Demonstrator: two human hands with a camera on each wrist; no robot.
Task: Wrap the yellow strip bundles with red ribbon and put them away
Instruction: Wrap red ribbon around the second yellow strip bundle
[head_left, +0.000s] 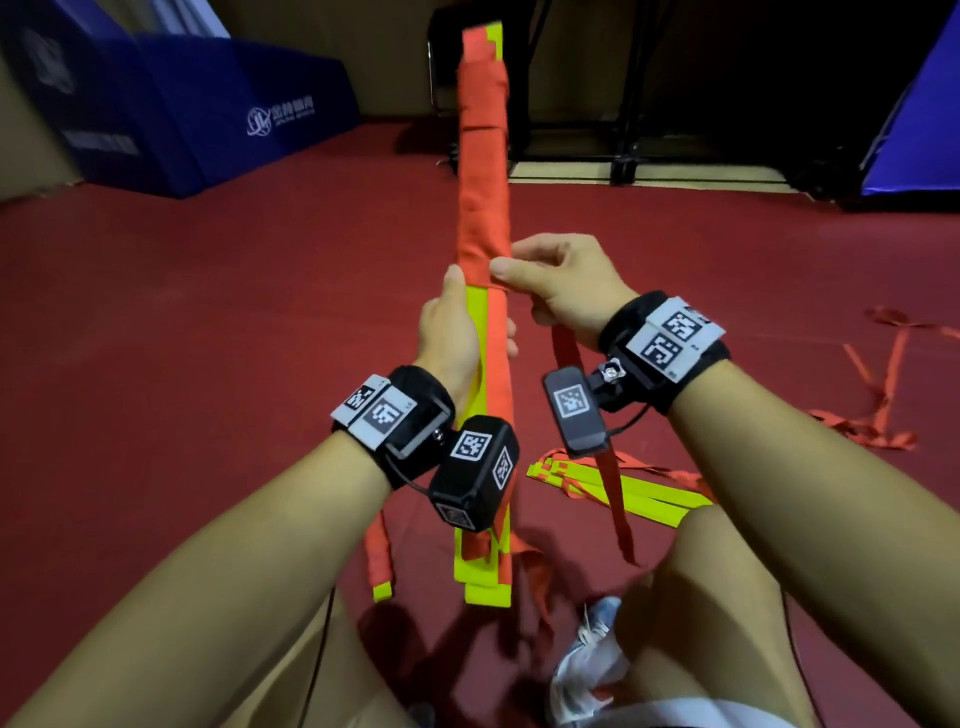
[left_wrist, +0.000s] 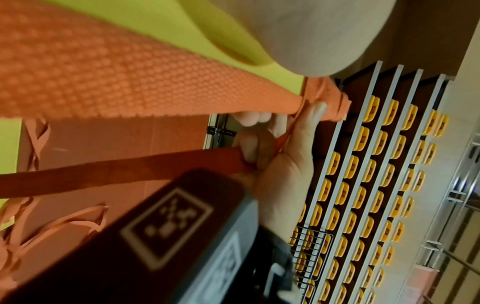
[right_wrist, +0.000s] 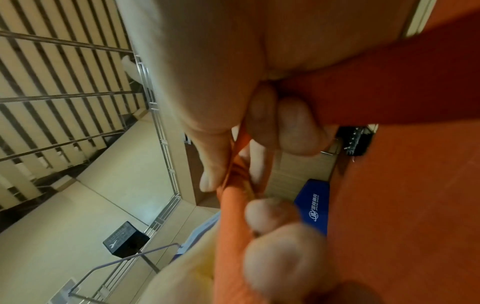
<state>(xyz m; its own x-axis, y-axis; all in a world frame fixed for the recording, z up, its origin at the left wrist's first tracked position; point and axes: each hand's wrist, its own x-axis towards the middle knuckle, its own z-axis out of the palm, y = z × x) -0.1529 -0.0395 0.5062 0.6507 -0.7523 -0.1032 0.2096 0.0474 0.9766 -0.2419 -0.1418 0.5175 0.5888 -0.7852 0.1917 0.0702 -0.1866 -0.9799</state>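
Note:
A long bundle of yellow strips (head_left: 476, 332) points up and away from me, its upper length wound in red ribbon (head_left: 483, 182). My left hand (head_left: 451, 319) grips the bundle just below the wound part, thumb along its left edge. My right hand (head_left: 511, 260) pinches the ribbon at the lower edge of the winding, and the loose ribbon tail (head_left: 615, 499) hangs from that fist. In the left wrist view the right hand (left_wrist: 285, 156) holds the tail (left_wrist: 130, 172) taut. In the right wrist view my fingers (right_wrist: 262, 115) pinch the ribbon (right_wrist: 240, 148) beside the left thumb (right_wrist: 272, 214).
More yellow strips (head_left: 649, 493) lie on the red floor (head_left: 234, 312) under my right forearm. Loose red ribbons (head_left: 883, 400) sprawl at the right. Blue mats (head_left: 208, 119) stand at the back left, a black metal frame (head_left: 623, 104) behind. A shoe (head_left: 592, 654) is near my knees.

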